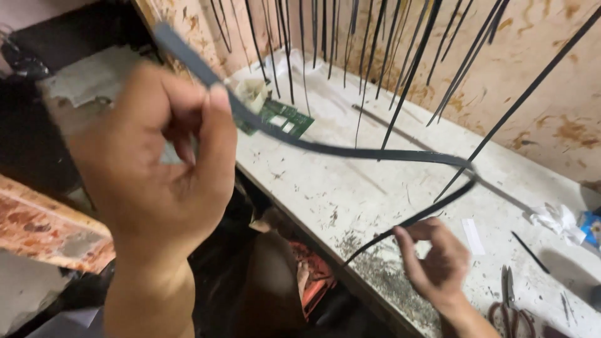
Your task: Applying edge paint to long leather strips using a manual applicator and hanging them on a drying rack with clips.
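Left hand (159,169) raised close, pinching black strap (350,151); right hand (435,260) low, pinching other end.

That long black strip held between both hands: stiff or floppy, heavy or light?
Likely springy rather than limp: the black strip bends back on itself in a smooth loop. Probably light: the left hand and right hand pinch it with fingertips only.

A long strap (350,151) is running from the left hand (156,169), raised at the near left, across above the table (350,188) and bending back to the right hand (435,260), which is hovering over the table's near edge. A circuit board (282,117) is lying on the table behind the left hand. Scissors (508,303) are lying right of the right hand. Crumpled paper (554,220) is sitting farther right. Thin strips (375,44) are hanging down along the wall (538,75) behind the table.
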